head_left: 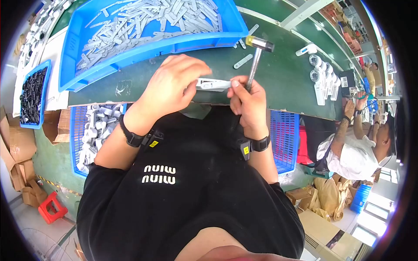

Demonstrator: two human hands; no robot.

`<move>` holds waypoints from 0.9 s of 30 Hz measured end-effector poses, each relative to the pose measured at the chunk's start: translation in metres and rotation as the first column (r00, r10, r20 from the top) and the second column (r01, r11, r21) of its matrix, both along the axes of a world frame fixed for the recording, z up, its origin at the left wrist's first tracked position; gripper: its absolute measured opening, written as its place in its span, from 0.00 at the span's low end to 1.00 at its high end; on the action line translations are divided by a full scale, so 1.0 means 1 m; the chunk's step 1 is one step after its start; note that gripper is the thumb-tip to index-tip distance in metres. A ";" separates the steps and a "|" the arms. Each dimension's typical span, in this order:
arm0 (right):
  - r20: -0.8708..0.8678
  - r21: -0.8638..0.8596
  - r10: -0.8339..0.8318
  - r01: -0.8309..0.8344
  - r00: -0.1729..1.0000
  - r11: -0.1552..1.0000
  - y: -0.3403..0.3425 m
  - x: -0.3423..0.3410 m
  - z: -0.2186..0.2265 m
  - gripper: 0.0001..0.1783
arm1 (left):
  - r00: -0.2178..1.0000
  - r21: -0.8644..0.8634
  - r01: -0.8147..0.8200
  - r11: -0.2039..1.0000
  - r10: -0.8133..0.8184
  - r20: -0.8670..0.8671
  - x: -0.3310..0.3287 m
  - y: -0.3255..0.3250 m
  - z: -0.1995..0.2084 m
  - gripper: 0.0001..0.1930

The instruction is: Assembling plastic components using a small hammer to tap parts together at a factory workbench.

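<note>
My right hand is closed around the dark handle of a small hammer, whose metal head with a yellow face points up. Its thumb and finger also pinch the right end of a slim white plastic piece, held level above the table's near edge. At the piece's left end hovers my left hand, its fingers bent and stretched across with the thumb apart below. Whether its fingertips touch the piece is hard to see. Beyond my hands stands a blue tray of many flat grey-white plastic strips.
A few loose strips lie on the green table. White devices with round ends stand at the right. A small blue tray holds black parts. Blue baskets sit below the table's edge. A co-worker works at far right.
</note>
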State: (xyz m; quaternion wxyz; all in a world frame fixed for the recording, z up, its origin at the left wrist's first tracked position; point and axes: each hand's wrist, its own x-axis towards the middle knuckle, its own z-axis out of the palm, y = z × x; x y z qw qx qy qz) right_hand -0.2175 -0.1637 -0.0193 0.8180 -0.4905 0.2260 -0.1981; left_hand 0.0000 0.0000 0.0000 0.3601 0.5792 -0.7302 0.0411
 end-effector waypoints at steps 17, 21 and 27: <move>-0.324 -0.479 -0.280 0.098 0.904 0.872 0.014 0.023 -0.001 0.06 | 0.910 0.023 -0.321 0.947 0.315 -0.268 -0.016 0.002 -0.040 0.17; -0.294 -0.478 -0.303 0.135 0.906 0.868 0.017 0.025 -0.005 0.06 | 0.898 -0.018 -0.338 0.941 0.316 -0.307 -0.017 0.002 -0.046 0.17; -0.353 -0.472 -0.273 0.081 0.895 0.878 0.012 0.021 0.000 0.06 | 0.917 -0.068 -0.336 0.939 0.309 -0.252 -0.015 -0.002 -0.051 0.14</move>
